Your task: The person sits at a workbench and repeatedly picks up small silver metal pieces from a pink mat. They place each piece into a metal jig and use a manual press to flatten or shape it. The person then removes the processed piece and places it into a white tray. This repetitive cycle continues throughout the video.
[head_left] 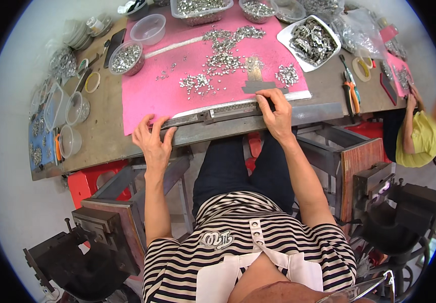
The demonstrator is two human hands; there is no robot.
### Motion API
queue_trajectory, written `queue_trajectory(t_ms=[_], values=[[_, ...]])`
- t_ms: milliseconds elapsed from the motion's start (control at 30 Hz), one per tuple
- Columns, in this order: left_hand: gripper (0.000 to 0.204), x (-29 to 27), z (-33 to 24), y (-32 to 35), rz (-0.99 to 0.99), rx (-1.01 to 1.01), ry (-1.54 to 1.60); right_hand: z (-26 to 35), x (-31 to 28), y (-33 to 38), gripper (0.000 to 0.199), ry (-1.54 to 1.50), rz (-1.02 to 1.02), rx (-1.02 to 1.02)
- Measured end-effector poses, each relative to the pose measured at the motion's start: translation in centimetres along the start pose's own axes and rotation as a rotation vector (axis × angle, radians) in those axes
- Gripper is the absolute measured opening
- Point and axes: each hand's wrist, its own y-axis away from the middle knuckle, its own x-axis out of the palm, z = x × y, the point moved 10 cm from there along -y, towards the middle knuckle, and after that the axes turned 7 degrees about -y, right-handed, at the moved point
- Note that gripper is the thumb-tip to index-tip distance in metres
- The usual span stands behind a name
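Observation:
A long dark metal bar [233, 109] with a slotted middle section lies along the near edge of the table. My left hand [153, 141] grips its left end, fingers bent over the far side and thumb on the near side. At the other end, my right hand [278, 113] is closed on the bar, its fingertips partly hidden. Just beyond the right hand are a grey strip [257, 87] and a patch of small parts in rows [254, 68]. Loose shiny metal pieces [223, 63] are scattered on the pink mat [152, 103].
A tub of metal pieces [126, 58], an empty clear bowl [148, 29] and a white dish of darker parts [313, 43] stand around the mat. Orange-handled pliers [350, 93] lie at right. Vises [102, 247] flank me below the table. A person in yellow [422, 136] works at far right.

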Motion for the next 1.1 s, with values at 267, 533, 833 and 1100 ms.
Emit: queue_trajectory(t_ms=[267,533,833,1100], values=[[0.043,-4.7,-2.7,-2.4,0.165,-0.144,0.601,-0.2,-2.0,0.6,0.012,0.050,-0.157,0.014],[0.035,4.6,-16.3,-5.4,0.142,0.319,0.550,1.3,-2.6,1.0,0.015,0.356,-0.111,-0.168],[0.037,4.8,-13.6,-3.0,0.071,0.206,0.395,2.6,-2.5,3.1,0.015,-0.078,-0.073,0.020],[0.047,4.7,-13.9,-1.6,0.060,0.146,0.471,2.2,-2.2,2.0,0.009,-0.041,0.070,-0.036]])
